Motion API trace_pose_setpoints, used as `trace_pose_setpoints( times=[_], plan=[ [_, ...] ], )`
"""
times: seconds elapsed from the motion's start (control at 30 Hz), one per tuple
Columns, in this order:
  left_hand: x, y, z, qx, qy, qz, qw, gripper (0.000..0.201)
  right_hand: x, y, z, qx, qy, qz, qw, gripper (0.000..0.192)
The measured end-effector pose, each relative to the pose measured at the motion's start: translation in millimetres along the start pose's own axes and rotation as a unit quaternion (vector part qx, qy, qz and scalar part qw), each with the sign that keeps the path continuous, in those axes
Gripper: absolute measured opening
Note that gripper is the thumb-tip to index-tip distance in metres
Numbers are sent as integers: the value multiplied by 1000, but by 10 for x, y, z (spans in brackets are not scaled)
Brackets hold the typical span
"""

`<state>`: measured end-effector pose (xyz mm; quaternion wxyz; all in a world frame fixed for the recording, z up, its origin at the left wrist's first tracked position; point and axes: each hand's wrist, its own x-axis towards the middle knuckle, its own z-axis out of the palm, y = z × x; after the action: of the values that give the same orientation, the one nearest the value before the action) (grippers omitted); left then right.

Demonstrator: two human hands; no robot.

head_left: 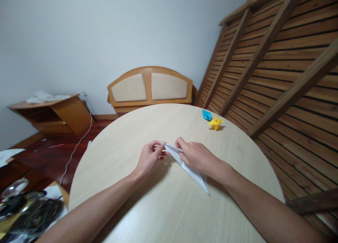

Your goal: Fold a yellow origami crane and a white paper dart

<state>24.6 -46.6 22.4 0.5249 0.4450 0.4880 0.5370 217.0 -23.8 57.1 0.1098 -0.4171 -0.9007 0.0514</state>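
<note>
A folded sheet of white paper (192,172) is held above the round table, slanting from the upper left to a sharp point at the lower right. My left hand (151,155) pinches its upper left tip between thumb and fingers. On the paper's upper right side, my right hand (194,155) is closed around the edge, with some fingers hidden behind or inside the fold. Farther off on the table lie a blue folded-paper boat (206,115) and a yellow folded-paper figure (216,123), neither touched by a hand.
The pale round table (118,141) fills the middle. A slatted wooden panel (264,77) leans along its right side. Behind stands a padded headboard (150,86). At left are a wooden cabinet (71,116), a white cable (76,148) on the floor and clutter (31,211).
</note>
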Motion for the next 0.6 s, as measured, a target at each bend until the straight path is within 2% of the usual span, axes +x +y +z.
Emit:
trace_pose_setpoints(
  times=[0.33,0.6],
  plan=[
    [-77,38,61,15,-24,6,1000,49,20,-142,92,-94,-2,-3,996,13],
    [-73,55,40,37,-25,33,998,57,18,-189,11,-3,-17,2,1000,12]
  ],
)
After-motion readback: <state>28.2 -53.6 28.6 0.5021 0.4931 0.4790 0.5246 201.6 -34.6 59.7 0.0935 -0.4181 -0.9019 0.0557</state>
